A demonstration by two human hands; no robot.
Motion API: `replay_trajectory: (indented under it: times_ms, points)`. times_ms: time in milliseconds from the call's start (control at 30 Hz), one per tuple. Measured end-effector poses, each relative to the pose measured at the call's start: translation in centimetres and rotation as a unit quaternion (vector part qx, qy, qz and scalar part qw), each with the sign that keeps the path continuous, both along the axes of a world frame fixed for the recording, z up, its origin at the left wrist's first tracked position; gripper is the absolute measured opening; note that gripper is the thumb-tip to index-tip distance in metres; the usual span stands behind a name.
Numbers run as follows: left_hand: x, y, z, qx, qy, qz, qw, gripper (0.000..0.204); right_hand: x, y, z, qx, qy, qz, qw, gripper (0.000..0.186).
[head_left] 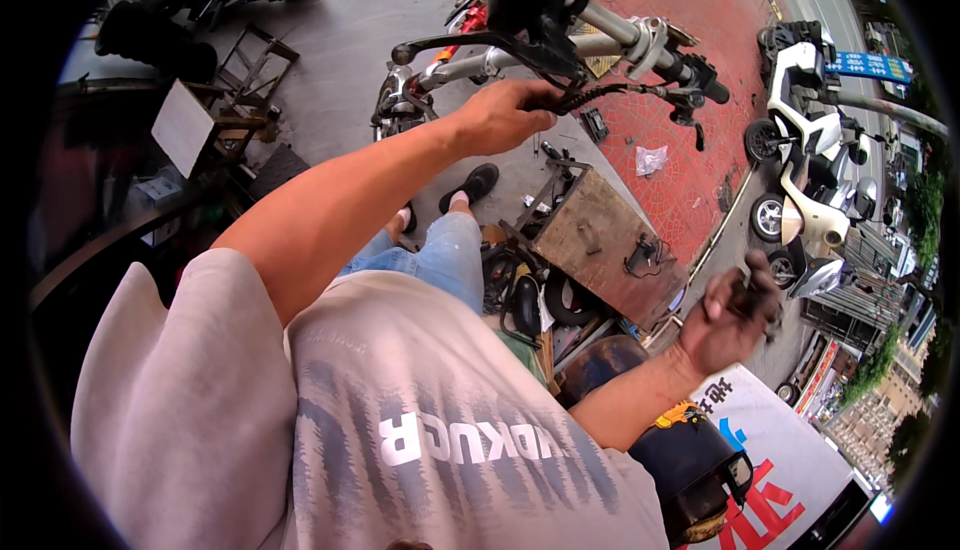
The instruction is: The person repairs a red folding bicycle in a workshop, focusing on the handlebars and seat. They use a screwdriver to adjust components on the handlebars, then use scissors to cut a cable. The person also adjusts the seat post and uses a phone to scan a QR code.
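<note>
Across the upper middle is a scooter's or bike's handlebar (600, 25) with a black brake lever (470, 48) and grey metal tubes. My left hand (515, 115) reaches below it, its darkened fingertips closed at a black spiral-wrapped cable (590, 97). The handlebar area hides part of these fingers. Off to the right, my right hand (730, 325) is raised, away from the handlebar, with fingers curled and blackened. A dark patch shows among those fingers; whether it is a small object or grime I cannot make out.
A worn wooden box (600, 235) stands before me, with a small black tool-like item (648, 255) on top. A stool (190, 125) is at the left. White scooters (810, 210) park along the right. A plastic bag (651, 160) lies on red paving. A white printed sign (770, 450) is lower right.
</note>
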State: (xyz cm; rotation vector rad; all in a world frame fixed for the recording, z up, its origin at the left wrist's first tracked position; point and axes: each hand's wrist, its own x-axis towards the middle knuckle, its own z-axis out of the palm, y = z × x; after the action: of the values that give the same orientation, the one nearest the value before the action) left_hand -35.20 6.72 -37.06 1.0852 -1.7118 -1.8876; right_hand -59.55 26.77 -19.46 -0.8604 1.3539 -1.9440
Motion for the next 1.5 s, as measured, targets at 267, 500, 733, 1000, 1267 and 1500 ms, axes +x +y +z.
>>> replay_trajectory:
  times_ms: [267, 500, 733, 1000, 1267, 1500]
  points:
    - [-2.0, 1.9, 0.0, -0.180, -0.100, 0.048, 0.977, 0.030, -7.1, 12.0, -29.0, 0.475, -0.128, -0.104, 0.864, 0.011]
    - [-2.8, 2.8, -0.2, -0.185, -0.186, 0.096, 0.960, 0.020, -11.1, 16.0, -41.4, 0.596, -0.311, -0.144, 0.726, 0.019]
    - [-2.2, 4.3, -1.5, -0.151, -0.181, 0.119, 0.965, 0.021, -18.0, 19.7, -50.6, 0.635, -0.267, -0.173, 0.704, 0.039]
    - [-3.7, 6.0, -2.0, -0.085, -0.161, 0.180, 0.967, 0.028, -19.1, 22.5, -51.0, 0.685, -0.261, -0.089, 0.675, 0.012]
    - [-3.6, 5.8, -4.5, -0.105, -0.180, 0.191, 0.959, 0.020, -17.9, 20.8, -48.3, 0.605, -0.318, -0.095, 0.724, 0.021]
    - [-3.5, 4.9, -4.4, -0.129, -0.208, 0.162, 0.956, 0.019, -25.1, 25.8, -50.4, 0.628, -0.254, -0.140, 0.722, 0.034]
